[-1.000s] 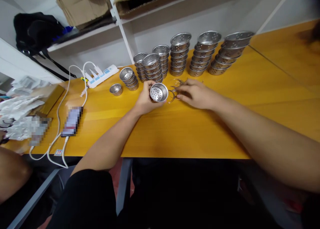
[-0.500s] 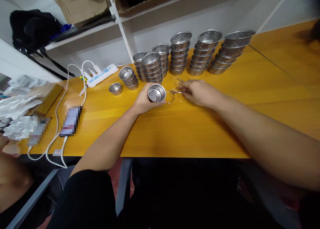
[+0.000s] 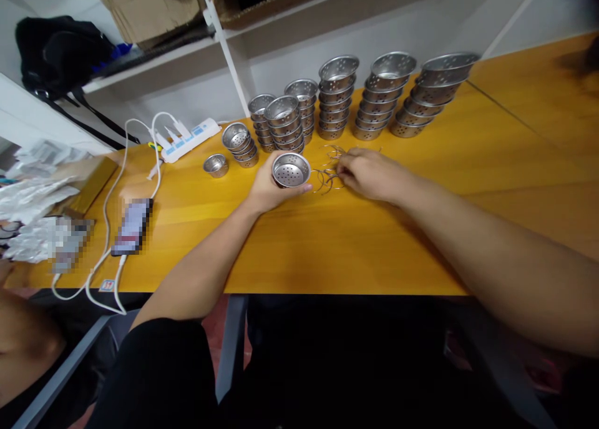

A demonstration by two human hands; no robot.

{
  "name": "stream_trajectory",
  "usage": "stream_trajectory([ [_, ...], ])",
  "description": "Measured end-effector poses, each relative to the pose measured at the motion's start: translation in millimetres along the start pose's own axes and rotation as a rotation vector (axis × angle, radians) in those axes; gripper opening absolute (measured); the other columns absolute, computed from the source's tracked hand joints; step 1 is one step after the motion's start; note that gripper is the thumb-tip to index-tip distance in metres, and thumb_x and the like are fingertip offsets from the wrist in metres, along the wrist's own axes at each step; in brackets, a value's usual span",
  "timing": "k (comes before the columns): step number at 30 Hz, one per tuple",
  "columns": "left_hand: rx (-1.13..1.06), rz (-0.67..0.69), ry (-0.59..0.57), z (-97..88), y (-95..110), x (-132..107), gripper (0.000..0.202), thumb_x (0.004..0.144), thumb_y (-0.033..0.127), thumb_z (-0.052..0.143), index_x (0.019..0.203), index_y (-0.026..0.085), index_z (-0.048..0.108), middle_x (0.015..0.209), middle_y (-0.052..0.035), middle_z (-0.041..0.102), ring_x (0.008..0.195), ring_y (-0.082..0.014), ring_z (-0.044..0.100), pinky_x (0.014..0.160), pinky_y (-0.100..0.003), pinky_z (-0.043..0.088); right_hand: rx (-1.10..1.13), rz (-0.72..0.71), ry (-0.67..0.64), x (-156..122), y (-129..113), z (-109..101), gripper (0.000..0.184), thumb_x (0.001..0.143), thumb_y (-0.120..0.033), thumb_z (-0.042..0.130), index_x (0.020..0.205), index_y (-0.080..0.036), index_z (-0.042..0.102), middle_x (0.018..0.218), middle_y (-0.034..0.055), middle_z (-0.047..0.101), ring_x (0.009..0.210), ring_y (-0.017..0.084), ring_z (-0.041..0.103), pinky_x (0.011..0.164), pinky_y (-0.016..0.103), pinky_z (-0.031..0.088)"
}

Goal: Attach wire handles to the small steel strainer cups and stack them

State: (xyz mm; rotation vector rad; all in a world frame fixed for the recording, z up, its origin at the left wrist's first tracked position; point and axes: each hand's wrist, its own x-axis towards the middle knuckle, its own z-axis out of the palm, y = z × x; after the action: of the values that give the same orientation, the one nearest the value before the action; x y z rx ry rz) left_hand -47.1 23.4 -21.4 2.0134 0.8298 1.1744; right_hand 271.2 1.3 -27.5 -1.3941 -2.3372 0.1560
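Note:
My left hand (image 3: 267, 185) is closed around a perforated metal cup (image 3: 291, 171), its open mouth tipped toward me. Just to the right, several thin wire pieces (image 3: 322, 180) with curved ends lie on the table. Over them my right hand (image 3: 362, 172) is closed, fingertips pinched at the wires; what sits between the fingers is mostly hidden, but wire ends come out from under them. Behind both hands stand stacks of similar perforated cups (image 3: 283, 120), with a single small cup (image 3: 216, 165) at the left end of the row.
Taller cup stacks (image 3: 387, 95) line the back of the wooden table (image 3: 337, 248). On the left are a white power strip (image 3: 191, 140), a phone (image 3: 132, 226) on a cable and plastic bags (image 3: 35, 210). Another person's arm (image 3: 28, 329) shows at the lower left.
The cup in my left hand has tilted slightly, showing more of its inner wall. My right hand has shifted a little left among the wires.

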Motion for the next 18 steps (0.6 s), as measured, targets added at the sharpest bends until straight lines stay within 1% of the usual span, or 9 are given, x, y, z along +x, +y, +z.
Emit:
stream_trajectory([
  [3,-0.009,0.019,0.008,0.6,-3,0,0.086,0.074,0.058,0.110,0.141,0.032,0.064,0.134,-0.0066,0.084,0.121,-0.0300,0.085,0.111,-0.054,0.074,0.018,0.006,0.002,-1,-4,-2,0.009,0.107,-0.029,0.068,0.104,-0.029,0.076,0.108,0.0151,0.080,0.108,0.040,0.077,0.096,0.055,0.063],
  [8,0.015,0.072,-0.007,-2.5,-16,1,0.086,0.085,0.048,0.102,0.155,0.036,0.053,0.151,-0.0086,0.078,0.137,-0.0330,0.085,0.120,-0.056,0.073,0.039,-0.003,0.000,-3,-13,-11,0.012,0.108,-0.027,0.064,0.107,-0.028,0.076,0.109,0.0147,0.081,0.107,0.039,0.078,0.096,0.055,0.062],
  [10,0.004,0.075,-0.028,-4.1,-19,1,0.087,0.088,0.050,0.098,0.160,0.038,0.050,0.159,-0.0095,0.075,0.145,-0.0336,0.082,0.125,-0.055,0.071,0.050,-0.009,0.010,-3,-15,-15,0.014,0.109,-0.028,0.063,0.107,-0.029,0.076,0.110,0.0150,0.081,0.107,0.039,0.078,0.097,0.056,0.063],
  [12,-0.017,0.061,-0.049,-4.3,-19,1,0.090,0.090,0.056,0.096,0.163,0.038,0.048,0.165,-0.0105,0.071,0.153,-0.0339,0.077,0.130,-0.054,0.068,0.057,-0.011,0.025,-4,-16,-18,0.016,0.110,-0.029,0.061,0.109,-0.028,0.077,0.111,0.0156,0.081,0.106,0.039,0.078,0.098,0.057,0.064],
  [13,-0.029,0.051,-0.057,-3.8,-18,1,0.091,0.090,0.059,0.096,0.164,0.037,0.047,0.166,-0.0109,0.071,0.154,-0.0339,0.076,0.131,-0.054,0.067,0.067,-0.007,0.039,-4,-16,-19,0.017,0.111,-0.029,0.060,0.111,-0.028,0.077,0.112,0.0160,0.081,0.106,0.039,0.078,0.098,0.057,0.064],
  [15,-0.053,0.036,-0.064,-2.1,-14,0,0.094,0.089,0.062,0.097,0.165,0.036,0.048,0.161,-0.0113,0.073,0.148,-0.0336,0.078,0.129,-0.056,0.068,0.110,0.005,0.081,-4,-16,-21,0.018,0.111,-0.030,0.061,0.116,-0.028,0.078,0.115,0.0166,0.082,0.105,0.039,0.079,0.098,0.058,0.065],
  [18,-0.030,0.061,-0.022,0.0,-9,-1,0.090,0.083,0.060,0.104,0.156,0.033,0.059,0.148,-0.0104,0.077,0.137,-0.0337,0.081,0.123,-0.060,0.069,0.196,0.004,0.168,-5,-16,-22,0.018,0.111,-0.033,0.067,0.120,-0.029,0.081,0.116,0.0156,0.082,0.103,0.037,0.079,0.099,0.057,0.066],
])
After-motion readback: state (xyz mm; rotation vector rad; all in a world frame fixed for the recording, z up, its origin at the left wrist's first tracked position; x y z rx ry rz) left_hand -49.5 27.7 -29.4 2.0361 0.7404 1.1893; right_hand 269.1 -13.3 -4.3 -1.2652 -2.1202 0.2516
